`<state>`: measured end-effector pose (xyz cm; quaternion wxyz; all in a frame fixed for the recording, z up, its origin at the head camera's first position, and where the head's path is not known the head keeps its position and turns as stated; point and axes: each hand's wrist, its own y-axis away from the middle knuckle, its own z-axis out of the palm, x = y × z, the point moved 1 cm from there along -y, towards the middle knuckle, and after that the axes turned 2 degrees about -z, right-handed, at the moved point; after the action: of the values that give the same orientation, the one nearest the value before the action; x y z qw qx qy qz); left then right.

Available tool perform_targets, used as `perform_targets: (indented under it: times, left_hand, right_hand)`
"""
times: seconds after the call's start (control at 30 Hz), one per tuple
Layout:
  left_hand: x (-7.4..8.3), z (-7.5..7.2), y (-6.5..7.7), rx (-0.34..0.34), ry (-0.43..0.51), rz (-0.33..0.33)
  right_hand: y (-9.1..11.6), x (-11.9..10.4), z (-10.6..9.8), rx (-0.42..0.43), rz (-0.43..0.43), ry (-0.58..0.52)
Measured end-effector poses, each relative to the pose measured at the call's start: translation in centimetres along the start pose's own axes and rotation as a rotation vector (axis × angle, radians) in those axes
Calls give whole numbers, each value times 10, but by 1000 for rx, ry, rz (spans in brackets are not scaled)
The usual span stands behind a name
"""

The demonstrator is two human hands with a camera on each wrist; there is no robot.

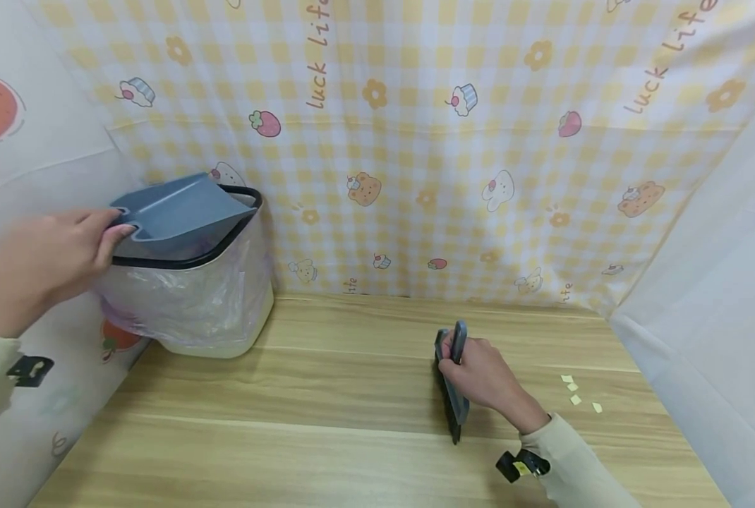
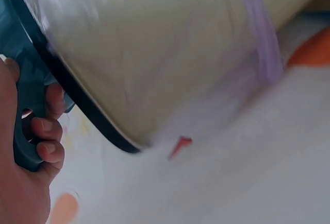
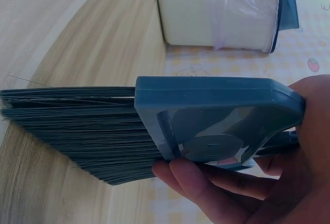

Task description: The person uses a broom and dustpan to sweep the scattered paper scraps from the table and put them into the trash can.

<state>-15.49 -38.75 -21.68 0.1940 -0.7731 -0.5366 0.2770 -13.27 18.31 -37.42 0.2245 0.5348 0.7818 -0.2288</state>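
My left hand [image 1: 66, 254] grips the handle of a blue-grey dustpan [image 1: 183, 208], its fingers curled round the handle in the left wrist view. The pan lies over the mouth of a cream trash bin [image 1: 225, 346] with a black rim and a clear bag; whether anything is on the pan I cannot tell. My right hand [image 1: 482, 374] holds a matching hand brush [image 3: 206, 116] by its handle. Dark bristles [image 3: 77, 126] point down at the wooden table. Several small pale yellow paper bits [image 1: 574, 399] lie to the right of the brush.
The bin stands at the table's back left corner. A yellow checked cloth [image 1: 415, 212] hangs behind the wooden table [image 1: 288, 451]. White cloths hang at the left [image 1: 47, 176] and right [image 1: 720, 268] sides. A purple bag tie [image 2: 263, 38] dangles outside the bin.
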Motion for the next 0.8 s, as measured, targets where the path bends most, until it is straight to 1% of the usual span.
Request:
perform_targets:
  times: [0.03, 0.07, 0.17, 0.3, 0.4, 0.47, 0.53, 0.67, 0.77, 0.8]
  left_hand:
    - [3, 1, 0, 16, 13, 17]
    - [7, 2, 0, 16, 24, 25]
    - [20, 3, -2, -9, 65, 19]
    - [37, 2, -5, -89, 116, -11]
    - [46, 2, -7, -67, 161, 27]
    - [52, 3, -8, -22, 181, 76]
    - [57, 5, -10, 38, 197, 128]
    - [67, 4, -11, 38, 214, 147]
    - [72, 4, -11, 20, 230, 146]
    - [74, 4, -11, 31, 236, 159]
  right_hand:
    - [0, 0, 0, 0, 0, 1]
    - [0, 0, 0, 0, -1, 1]
    - [0, -1, 0, -1, -3, 3]
    - [0, -1, 1, -2, -1, 3]
    - [0, -1, 1, -2, 3, 0]
    - [0, 0, 1, -3, 6, -3]
    - [0, 0, 1, -3, 6, -5]
    - [0, 0, 1, -1, 2, -7]
    - [0, 0, 1, -1, 0, -8]
    - [0, 0, 1, -2, 0, -9]
